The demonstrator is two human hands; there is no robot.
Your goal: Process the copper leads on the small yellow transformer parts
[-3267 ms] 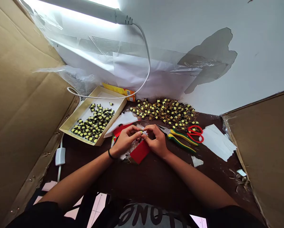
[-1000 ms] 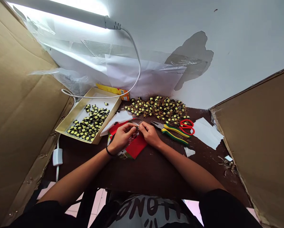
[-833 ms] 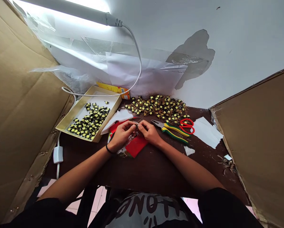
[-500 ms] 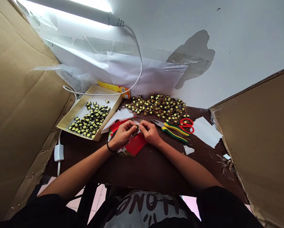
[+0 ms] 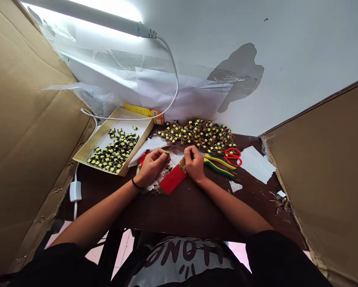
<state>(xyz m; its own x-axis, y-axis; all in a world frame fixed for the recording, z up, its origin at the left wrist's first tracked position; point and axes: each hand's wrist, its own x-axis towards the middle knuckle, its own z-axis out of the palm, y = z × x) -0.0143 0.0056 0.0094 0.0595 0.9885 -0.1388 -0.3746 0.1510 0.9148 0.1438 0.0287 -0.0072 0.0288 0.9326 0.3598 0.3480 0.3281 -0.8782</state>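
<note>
My left hand (image 5: 150,166) pinches a small yellow-and-black component (image 5: 167,154) at its fingertips, above a red packet (image 5: 172,181) lying on the dark table (image 5: 181,207). My right hand (image 5: 194,162) is closed a short way to the right, fingers curled together; what it holds is too small to make out. A heap of the same components with copper leads (image 5: 200,134) lies just beyond both hands. A cream tray (image 5: 89,149) at the left holds several more components.
Green-and-yellow pliers (image 5: 217,164) and red scissors (image 5: 233,155) lie right of my right hand. White paper scraps (image 5: 258,163) sit further right. Cardboard walls (image 5: 23,131) stand on both sides. A lamp tube (image 5: 101,18) with cable hangs above; an inline switch (image 5: 75,191) hangs at the left edge.
My hands were touching over the component; now they have parted, the left one keeping the component and the right one drawn to the right.
</note>
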